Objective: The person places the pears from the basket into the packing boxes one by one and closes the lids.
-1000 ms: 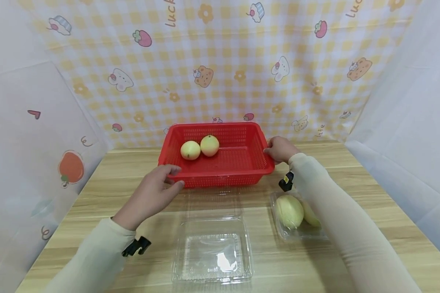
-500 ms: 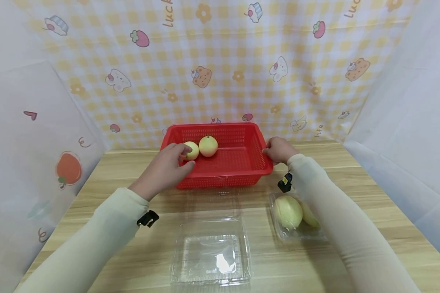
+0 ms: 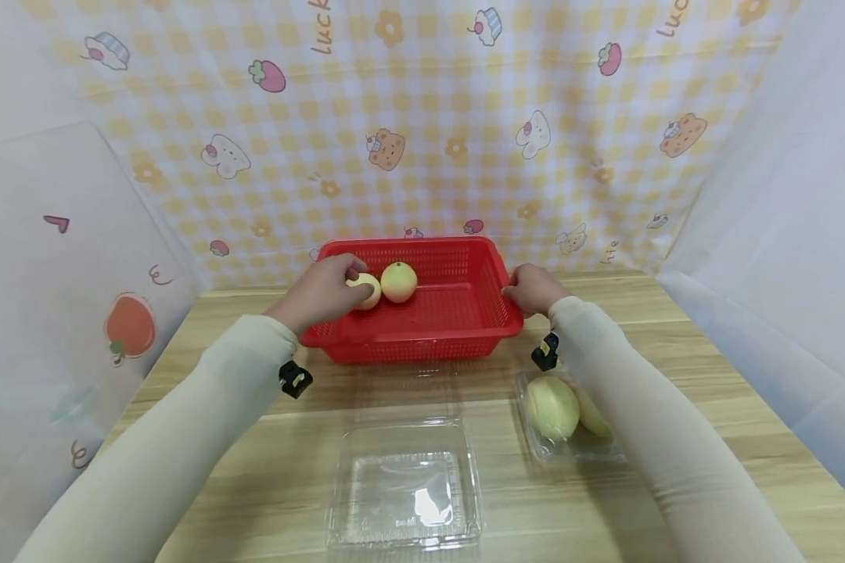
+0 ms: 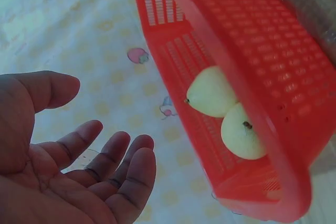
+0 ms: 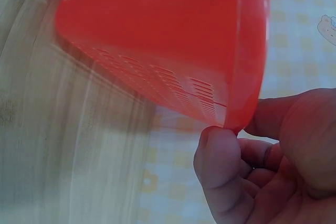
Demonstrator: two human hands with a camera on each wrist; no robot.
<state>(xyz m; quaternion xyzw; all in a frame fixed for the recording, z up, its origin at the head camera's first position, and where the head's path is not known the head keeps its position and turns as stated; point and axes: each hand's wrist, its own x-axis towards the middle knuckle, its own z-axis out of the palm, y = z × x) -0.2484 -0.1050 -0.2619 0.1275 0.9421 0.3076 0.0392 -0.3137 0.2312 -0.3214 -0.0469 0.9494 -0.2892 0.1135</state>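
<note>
A red plastic basket stands at the back of the table, with two pale yellow round fruits inside: the left fruit and the right fruit. My left hand is over the basket's left side, beside the left fruit and partly covering it. In the left wrist view that hand has loosely bent fingers, nothing between them, and appears apart from both fruits. My right hand holds the basket's right rim. The right wrist view shows its thumb and fingers pinching the red rim.
An opened clear plastic clamshell box lies in front of the basket. To its right, another clear box holds pale yellow fruit, partly hidden by my right sleeve. A patterned cloth hangs behind the wooden table.
My left hand has moved forward and right, from the basket's front left corner to beside the left fruit. The right hand keeps its hold on the rim.
</note>
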